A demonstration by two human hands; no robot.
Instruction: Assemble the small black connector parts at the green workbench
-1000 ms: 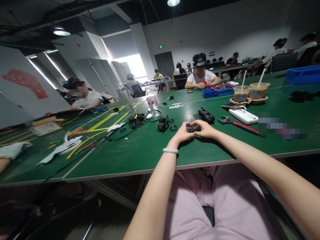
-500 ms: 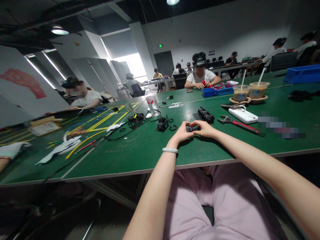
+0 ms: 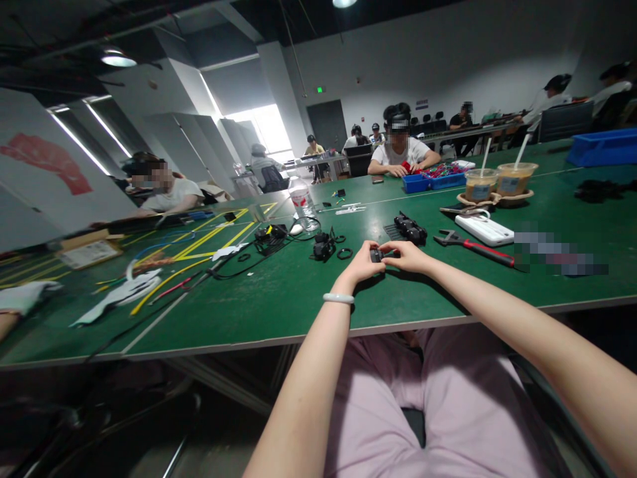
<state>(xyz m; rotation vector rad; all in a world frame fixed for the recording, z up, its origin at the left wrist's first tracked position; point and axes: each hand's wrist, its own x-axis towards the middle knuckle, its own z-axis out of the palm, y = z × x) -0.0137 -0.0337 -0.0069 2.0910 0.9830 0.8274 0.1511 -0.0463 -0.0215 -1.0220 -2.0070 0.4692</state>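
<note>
Between my two hands, just above the green table (image 3: 288, 302), is a small black part (image 3: 377, 255), mostly covered by fingers. My left hand (image 3: 364, 263) is closed around its left side. The fingers of my right hand (image 3: 405, 257) pinch its right side, the two hands almost touching. Its exact kind does not show. Just beyond the hands lies a black ribbed part (image 3: 411, 229) beside a dark grid piece. To the left sit another black part (image 3: 324, 245) and a black ring (image 3: 344, 253).
Red-handled pliers (image 3: 480, 251), a white power bank (image 3: 484, 230) and two drink cups (image 3: 515, 182) stand to the right. Left are a plastic bottle (image 3: 301, 202), cables and a white glove (image 3: 122, 297). Across the table a person (image 3: 401, 156) works by a blue tray (image 3: 417, 184).
My right fingers have shifted slightly on the black part, and less of it shows between the hands. The things on the table stay put.
</note>
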